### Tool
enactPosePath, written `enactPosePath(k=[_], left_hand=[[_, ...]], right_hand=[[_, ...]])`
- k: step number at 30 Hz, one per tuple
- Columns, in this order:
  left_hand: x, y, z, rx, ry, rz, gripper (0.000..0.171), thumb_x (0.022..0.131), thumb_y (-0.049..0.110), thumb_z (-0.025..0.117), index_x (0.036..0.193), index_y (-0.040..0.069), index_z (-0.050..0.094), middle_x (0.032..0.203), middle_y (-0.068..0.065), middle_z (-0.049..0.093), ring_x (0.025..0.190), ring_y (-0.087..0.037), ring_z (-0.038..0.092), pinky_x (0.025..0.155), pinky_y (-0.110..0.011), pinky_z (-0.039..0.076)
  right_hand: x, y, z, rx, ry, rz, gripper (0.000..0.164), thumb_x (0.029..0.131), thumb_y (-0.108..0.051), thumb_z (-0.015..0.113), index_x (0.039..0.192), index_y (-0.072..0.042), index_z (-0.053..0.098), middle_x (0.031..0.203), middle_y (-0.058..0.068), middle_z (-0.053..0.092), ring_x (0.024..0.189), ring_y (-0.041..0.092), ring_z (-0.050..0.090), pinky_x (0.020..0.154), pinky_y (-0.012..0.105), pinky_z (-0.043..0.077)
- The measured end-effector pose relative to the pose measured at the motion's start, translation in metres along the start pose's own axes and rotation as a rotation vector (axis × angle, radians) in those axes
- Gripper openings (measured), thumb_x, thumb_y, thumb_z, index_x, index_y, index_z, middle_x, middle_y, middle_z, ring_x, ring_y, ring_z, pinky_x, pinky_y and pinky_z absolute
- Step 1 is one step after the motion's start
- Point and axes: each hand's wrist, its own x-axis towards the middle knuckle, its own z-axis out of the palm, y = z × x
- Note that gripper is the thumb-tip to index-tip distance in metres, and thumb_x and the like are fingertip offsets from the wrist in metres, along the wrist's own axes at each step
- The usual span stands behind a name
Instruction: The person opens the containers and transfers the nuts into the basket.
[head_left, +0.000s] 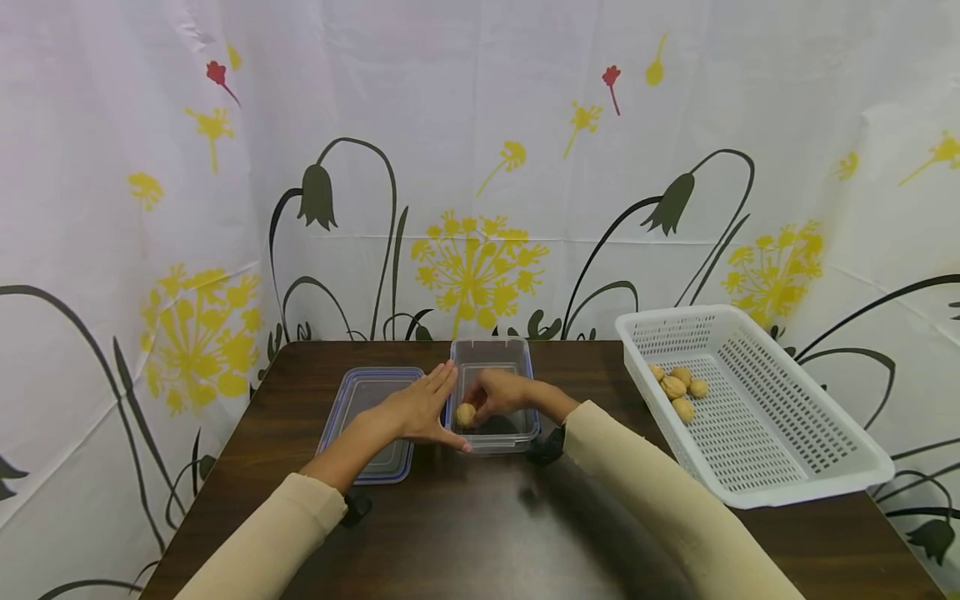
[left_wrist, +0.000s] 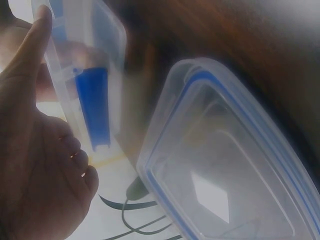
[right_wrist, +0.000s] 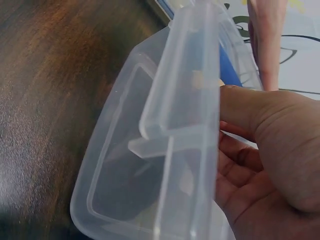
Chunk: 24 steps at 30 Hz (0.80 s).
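My right hand (head_left: pixel 502 392) reaches down into a clear plastic container (head_left: pixel 501 445) and holds a walnut (head_left: pixel 466 415) at its fingertips, near the left wall. In the right wrist view, the see-through wall (right_wrist: pixel 182 110) partly veils the fingers, and only a little of the walnut shows by the thumb. With fingers straight, my left hand (head_left: pixel 420 410) lies along the container's left side; its thumb touches the rim in the left wrist view. Beside it on the table is a clear lid with a blue seal (head_left: pixel 384 468), partly under the left forearm.
A white perforated basket (head_left: pixel 780 433) stands at the right on the dark wooden table (head_left: pixel 465 542). Several walnuts (head_left: pixel 673 387) sit at its left end. Behind the table hangs a white curtain (head_left: pixel 480 117) printed with flowers.
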Motion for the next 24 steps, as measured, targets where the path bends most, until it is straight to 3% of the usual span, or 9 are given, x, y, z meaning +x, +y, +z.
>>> enactPosePath(k=[10, 17, 24], left_hand=[[-0.002, -0.001, 0.001, -0.012, -0.012, -0.001, 0.131, 0.084, 0.067, 0.080, 0.166, -0.008, 0.011, 0.175, -0.027, 0.003, 0.163, -0.041, 0.006, 0.130, -0.056, 0.018], [-0.001, -0.001, 0.001, -0.015, -0.011, -0.007, 0.131, 0.085, 0.068, 0.079, 0.166, -0.008, 0.010, 0.175, -0.026, 0.003, 0.163, -0.040, 0.006, 0.130, -0.055, 0.019], [0.000, -0.003, 0.000, -0.022, -0.006, -0.007, 0.131, 0.084, 0.067, 0.081, 0.166, -0.008, 0.011, 0.175, -0.026, 0.005, 0.164, -0.039, 0.007, 0.130, -0.055, 0.019]], right_hand=[[-0.013, 0.000, -0.013, 0.022, 0.026, -0.031, 0.026, 0.089, -0.008, 0.084, 0.113, 0.000, 0.079, 0.100, 0.005, 0.080, 0.084, 0.006, 0.070, 0.079, 0.021, 0.058], [-0.023, -0.001, -0.027, 0.062, 0.037, -0.063, 0.031, 0.090, -0.008, 0.083, 0.119, 0.003, 0.077, 0.109, 0.010, 0.080, 0.095, 0.015, 0.076, 0.083, 0.023, 0.061], [-0.034, -0.003, -0.039, 0.123, 0.032, -0.073, 0.033, 0.091, -0.006, 0.083, 0.122, 0.003, 0.075, 0.107, 0.008, 0.079, 0.094, 0.012, 0.076, 0.084, 0.026, 0.062]])
